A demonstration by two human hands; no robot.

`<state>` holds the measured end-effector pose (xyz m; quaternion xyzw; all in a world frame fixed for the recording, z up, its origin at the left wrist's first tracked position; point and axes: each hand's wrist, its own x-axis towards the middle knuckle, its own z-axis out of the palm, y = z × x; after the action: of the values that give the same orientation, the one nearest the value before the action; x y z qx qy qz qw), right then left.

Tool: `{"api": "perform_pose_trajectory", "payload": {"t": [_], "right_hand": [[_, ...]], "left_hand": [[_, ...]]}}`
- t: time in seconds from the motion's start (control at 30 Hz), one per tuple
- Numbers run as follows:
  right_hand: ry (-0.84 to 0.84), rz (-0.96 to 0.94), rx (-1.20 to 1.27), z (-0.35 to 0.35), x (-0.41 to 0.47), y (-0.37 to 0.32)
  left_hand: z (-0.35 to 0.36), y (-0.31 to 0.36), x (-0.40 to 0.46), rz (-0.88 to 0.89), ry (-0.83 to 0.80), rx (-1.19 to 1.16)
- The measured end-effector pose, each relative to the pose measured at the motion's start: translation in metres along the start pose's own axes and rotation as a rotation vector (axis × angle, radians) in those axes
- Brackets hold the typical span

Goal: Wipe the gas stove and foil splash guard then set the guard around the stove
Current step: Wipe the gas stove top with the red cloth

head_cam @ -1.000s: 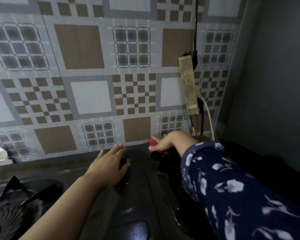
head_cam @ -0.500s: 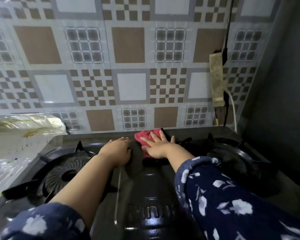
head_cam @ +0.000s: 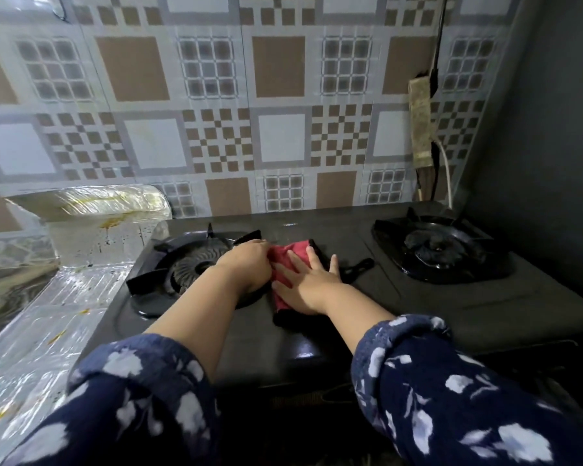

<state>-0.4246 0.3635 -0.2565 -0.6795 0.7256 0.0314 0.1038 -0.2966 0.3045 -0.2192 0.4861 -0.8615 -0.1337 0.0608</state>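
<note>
A black two-burner gas stove (head_cam: pixel 401 307) fills the middle of the view. A red cloth (head_cam: pixel 288 255) with a black edge lies on its top between the burners. My right hand (head_cam: pixel 305 282) presses flat on the cloth with straight fingers. My left hand (head_cam: pixel 246 264) lies just left of it, fingers curled at the cloth's left edge; whether it grips the cloth is hidden. The foil splash guard (head_cam: pixel 48 317), spattered with yellow stains, lies along the stove's left side, its far part (head_cam: pixel 91 210) bent up by the wall.
The left burner (head_cam: pixel 189 267) and right burner (head_cam: pixel 441 247) carry black pan supports. A patterned tile wall (head_cam: pixel 249 112) stands behind. A grimy power strip (head_cam: pixel 420 122) with cables hangs at the right. A dark wall (head_cam: pixel 559 163) closes the right side.
The view has pulled back and down, showing the whole stove. Both hands and the red cloth have come from the stove's back edge towards me, to the middle of its top.
</note>
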Motion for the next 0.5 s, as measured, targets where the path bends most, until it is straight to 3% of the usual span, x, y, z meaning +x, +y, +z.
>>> {"api": "perform_pose_trajectory", "payload": {"t": [0.27,0.5], "right_hand": [[0.131,0.009,0.087,0.014,-0.054,-0.018],[0.077,0.121,0.068,0.002,-0.009,-0.014]], "left_hand": [[-0.009,-0.014,-0.035,0.042,0.006,0.026],[-0.009,-0.034,-0.033,0.071,0.075,0.036]]}}
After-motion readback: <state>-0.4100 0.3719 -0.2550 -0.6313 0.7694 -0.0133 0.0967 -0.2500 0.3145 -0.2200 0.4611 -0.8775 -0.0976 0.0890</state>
